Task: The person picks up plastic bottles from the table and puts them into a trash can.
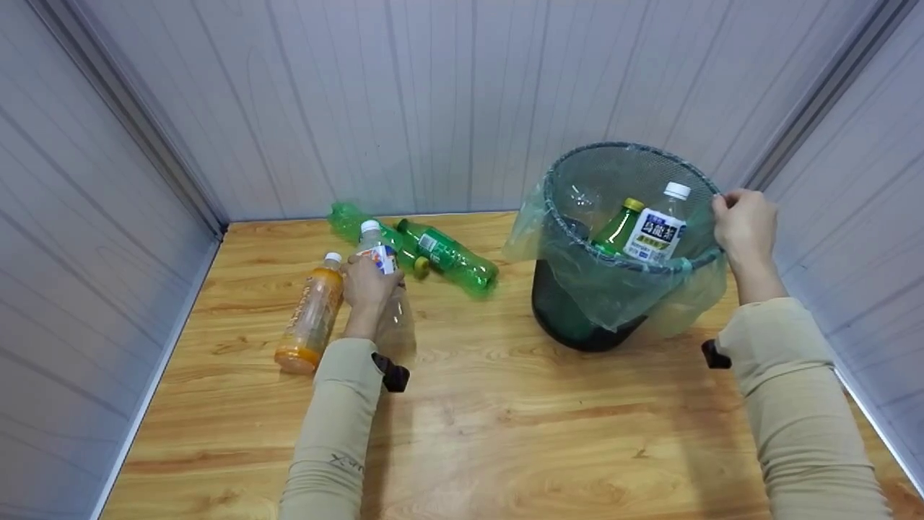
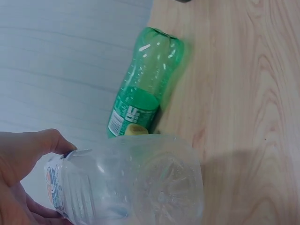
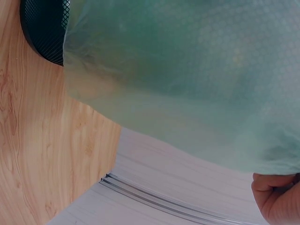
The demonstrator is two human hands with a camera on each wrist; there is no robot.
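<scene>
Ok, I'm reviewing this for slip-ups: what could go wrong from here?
The clear bottle in the left hand might knock the orange bottle beside it. The liner draped over the bin might slip or tear near the right hand. The two green bottles lying nearby could roll if nudged.

Running partly out of sight, blurring in places
In the head view, losing the middle of the clear bottle [image 1: 396,312] behind the left hand [image 1: 369,289], blurring toward its base; overlapping and partly covering the left green bottle [image 1: 352,222]; concealing the lower ends of the yellow-capped bottle [image 1: 619,227] and the white-capped bottle [image 1: 655,235] behind the front of the bin [image 1: 559,300] and its liner [image 1: 606,285]; cropping the left sleeve [image 1: 332,433] and right sleeve [image 1: 801,404] at the bottom. In the left wrist view, cutting off the left hand at the left edge, leaving the clear bottle's cap unseen. In the right wrist view, cropping the right hand [image 3: 280,199] at the right edge, blurring everything behind the liner.
</scene>
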